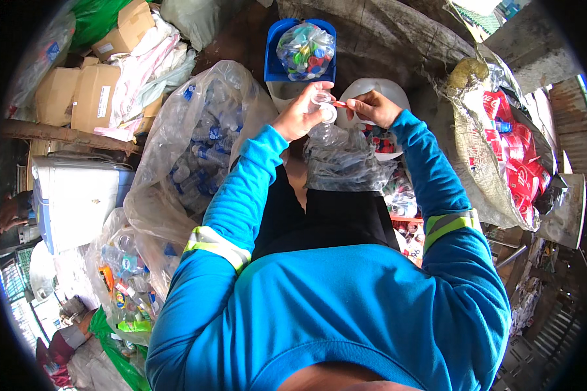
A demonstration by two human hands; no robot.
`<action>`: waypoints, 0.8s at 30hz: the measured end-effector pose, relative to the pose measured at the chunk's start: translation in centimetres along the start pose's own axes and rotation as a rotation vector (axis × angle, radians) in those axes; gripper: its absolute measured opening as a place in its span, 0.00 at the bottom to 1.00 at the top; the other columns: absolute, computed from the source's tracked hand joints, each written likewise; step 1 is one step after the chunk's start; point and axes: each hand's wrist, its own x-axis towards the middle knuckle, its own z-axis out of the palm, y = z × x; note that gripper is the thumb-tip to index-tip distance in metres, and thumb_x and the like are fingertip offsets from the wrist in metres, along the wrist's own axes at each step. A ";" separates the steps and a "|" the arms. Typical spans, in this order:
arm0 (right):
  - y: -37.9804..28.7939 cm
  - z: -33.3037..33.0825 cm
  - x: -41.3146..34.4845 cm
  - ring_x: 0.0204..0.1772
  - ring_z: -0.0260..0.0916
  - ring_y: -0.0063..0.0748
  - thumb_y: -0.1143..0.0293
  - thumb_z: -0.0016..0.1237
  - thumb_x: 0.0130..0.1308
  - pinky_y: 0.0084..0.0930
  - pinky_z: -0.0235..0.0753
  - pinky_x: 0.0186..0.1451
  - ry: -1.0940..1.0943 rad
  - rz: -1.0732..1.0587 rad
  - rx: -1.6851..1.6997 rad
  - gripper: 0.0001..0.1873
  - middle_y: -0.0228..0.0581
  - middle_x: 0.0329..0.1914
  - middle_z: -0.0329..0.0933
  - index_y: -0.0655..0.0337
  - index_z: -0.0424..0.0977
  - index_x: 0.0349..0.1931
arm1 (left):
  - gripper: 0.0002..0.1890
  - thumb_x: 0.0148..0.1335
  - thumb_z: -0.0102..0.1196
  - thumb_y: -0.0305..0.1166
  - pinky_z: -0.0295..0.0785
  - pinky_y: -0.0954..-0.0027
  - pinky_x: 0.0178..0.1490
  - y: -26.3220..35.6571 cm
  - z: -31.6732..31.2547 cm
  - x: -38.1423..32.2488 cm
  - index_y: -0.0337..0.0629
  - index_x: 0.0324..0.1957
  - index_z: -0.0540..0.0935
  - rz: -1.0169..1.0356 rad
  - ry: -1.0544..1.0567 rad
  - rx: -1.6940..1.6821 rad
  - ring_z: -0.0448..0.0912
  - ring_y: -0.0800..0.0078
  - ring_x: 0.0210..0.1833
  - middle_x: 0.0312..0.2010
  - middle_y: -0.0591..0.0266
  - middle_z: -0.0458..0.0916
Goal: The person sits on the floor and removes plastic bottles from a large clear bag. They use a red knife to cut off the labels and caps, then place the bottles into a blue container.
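My left hand (301, 115) grips a clear plastic bottle (328, 133) near its round, pale opening. A clear round plastic piece (321, 97) shows by the fingertips of that hand; whether it belongs to the bottle I cannot tell. Between thumb and finger, my right hand (377, 110) pinches a small red object (340, 104), perhaps a tool's handle, whose tip meets the clear plastic at my left hand. Crumpled clear plastic sheeting (347, 168) lies over my thigh below both hands. Just under the right hand, a cut white plastic container (354, 93) holds red and other caps (383, 144).
Ahead, a blue plastic bin (271, 61) bears a clear bag of colourful bottle caps (307, 51). A large clear sack of plastic bottles (205, 141) stands at left, near a white cooler box (76, 195). At right is a woven sack (469, 141) with red Coca-Cola plastic (516, 161).
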 end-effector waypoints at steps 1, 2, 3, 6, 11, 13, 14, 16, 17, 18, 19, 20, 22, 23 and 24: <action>0.6 0.3 0.1 0.19 0.52 0.16 0.50 0.41 0.66 0.21 0.53 0.22 0.018 -0.001 0.034 0.24 0.22 0.13 0.60 0.62 0.77 0.24 | 0.33 0.59 0.56 0.40 0.62 0.71 0.58 -0.1 0.0 -0.1 0.40 0.62 0.57 -0.002 0.003 -0.027 0.69 0.75 0.54 0.48 0.62 0.69; 0.7 0.7 0.3 0.19 0.52 0.16 0.50 0.41 0.66 0.20 0.53 0.22 0.035 -0.004 0.066 0.24 0.23 0.13 0.61 0.62 0.77 0.24 | 0.33 0.59 0.56 0.40 0.63 0.72 0.57 -0.2 0.0 -0.1 0.40 0.61 0.58 -0.003 0.007 -0.053 0.69 0.75 0.53 0.48 0.62 0.70; 0.9 1.1 0.2 0.19 0.53 0.15 0.51 0.42 0.66 0.19 0.53 0.22 0.015 -0.012 0.118 0.23 0.23 0.13 0.62 0.62 0.77 0.24 | 0.33 0.59 0.56 0.39 0.63 0.72 0.57 -0.3 0.1 -0.2 0.40 0.61 0.58 0.018 0.017 -0.077 0.69 0.76 0.53 0.48 0.62 0.70; -0.2 1.6 -0.7 0.20 0.53 0.15 0.52 0.43 0.66 0.19 0.52 0.22 0.068 -0.051 0.129 0.22 0.23 0.14 0.62 0.62 0.77 0.25 | 0.33 0.58 0.57 0.37 0.64 0.73 0.57 0.0 0.4 -0.2 0.40 0.61 0.58 0.054 0.038 -0.098 0.69 0.77 0.52 0.47 0.62 0.70; -6.1 -0.9 -2.7 0.25 0.73 0.35 0.53 0.45 0.63 0.31 0.71 0.32 0.154 -0.063 -0.503 0.20 0.44 0.22 0.77 0.62 0.79 0.28 | 0.33 0.55 0.57 0.29 0.62 0.72 0.59 1.6 1.2 0.3 0.40 0.61 0.58 -0.009 0.010 -0.014 0.67 0.75 0.55 0.49 0.62 0.69; -7.9 -1.0 -2.9 0.27 0.75 0.45 0.48 0.44 0.61 0.35 0.73 0.32 0.185 -0.051 -0.750 0.21 0.45 0.23 0.77 0.57 0.80 0.30 | 0.33 0.53 0.57 0.25 0.60 0.71 0.61 1.7 1.3 0.7 0.40 0.61 0.58 -0.019 -0.010 0.009 0.65 0.75 0.56 0.51 0.63 0.68; -9.4 -0.8 -3.0 0.28 0.75 0.47 0.47 0.44 0.60 0.36 0.73 0.32 0.188 -0.015 -0.858 0.21 0.46 0.23 0.77 0.56 0.80 0.30 | 0.32 0.53 0.57 0.25 0.60 0.71 0.60 1.8 1.4 0.7 0.41 0.61 0.59 -0.017 -0.004 0.039 0.65 0.75 0.56 0.51 0.63 0.67; -11.1 -0.8 -2.9 0.28 0.75 0.47 0.46 0.42 0.60 0.37 0.73 0.33 0.140 0.074 -0.990 0.22 0.45 0.22 0.76 0.54 0.80 0.30 | 0.31 0.53 0.56 0.24 0.60 0.72 0.60 1.8 1.6 0.9 0.42 0.60 0.60 -0.011 -0.001 0.092 0.65 0.76 0.56 0.51 0.64 0.67; -11.5 -0.9 -2.9 0.29 0.75 0.47 0.45 0.42 0.60 0.37 0.73 0.33 0.114 0.117 -1.056 0.22 0.45 0.22 0.76 0.53 0.80 0.30 | 0.31 0.53 0.56 0.24 0.60 0.72 0.60 1.7 1.6 1.0 0.42 0.59 0.60 -0.014 -0.008 0.108 0.65 0.76 0.56 0.51 0.64 0.67; -11.7 -1.1 -2.9 0.29 0.75 0.47 0.45 0.42 0.60 0.37 0.73 0.33 0.118 0.135 -1.057 0.22 0.45 0.22 0.76 0.53 0.81 0.30 | 0.31 0.53 0.56 0.23 0.60 0.72 0.60 1.5 1.5 1.1 0.42 0.59 0.61 -0.018 -0.014 0.124 0.65 0.76 0.56 0.51 0.65 0.66; -11.8 -1.3 -2.7 0.28 0.75 0.47 0.45 0.41 0.60 0.38 0.73 0.33 0.120 0.152 -1.057 0.23 0.45 0.21 0.76 0.53 0.81 0.29 | 0.30 0.53 0.56 0.23 0.60 0.72 0.60 1.3 1.4 1.1 0.42 0.59 0.61 -0.022 -0.020 0.140 0.65 0.77 0.56 0.51 0.65 0.66; -11.9 -1.5 -2.8 0.28 0.74 0.48 0.45 0.41 0.60 0.38 0.73 0.33 0.124 0.174 -1.059 0.23 0.44 0.21 0.76 0.53 0.81 0.29 | 0.30 0.53 0.56 0.23 0.61 0.72 0.60 1.0 1.5 1.2 0.42 0.58 0.62 -0.003 -0.012 0.155 0.65 0.77 0.55 0.50 0.65 0.66; -11.3 -1.7 -2.8 0.29 0.75 0.45 0.44 0.41 0.60 0.36 0.73 0.34 0.100 0.192 -1.007 0.24 0.45 0.23 0.77 0.55 0.81 0.30 | 0.29 0.53 0.56 0.24 0.61 0.73 0.59 0.6 1.5 1.3 0.42 0.58 0.62 0.036 0.004 0.186 0.65 0.77 0.54 0.50 0.65 0.66; -10.3 -2.0 -3.0 0.29 0.75 0.44 0.44 0.41 0.61 0.36 0.73 0.34 0.100 0.188 -0.951 0.24 0.45 0.23 0.77 0.55 0.81 0.30 | 0.29 0.54 0.56 0.24 0.62 0.73 0.58 0.7 1.7 1.6 0.43 0.58 0.62 0.031 -0.008 0.129 0.66 0.78 0.54 0.49 0.65 0.67; -9.2 -2.3 -3.2 0.29 0.75 0.43 0.44 0.42 0.61 0.36 0.73 0.35 0.100 0.184 -0.891 0.24 0.44 0.24 0.78 0.56 0.81 0.30 | 0.28 0.54 0.56 0.24 0.63 0.73 0.57 1.0 1.9 1.6 0.43 0.57 0.62 0.023 -0.020 0.072 0.66 0.78 0.53 0.49 0.65 0.67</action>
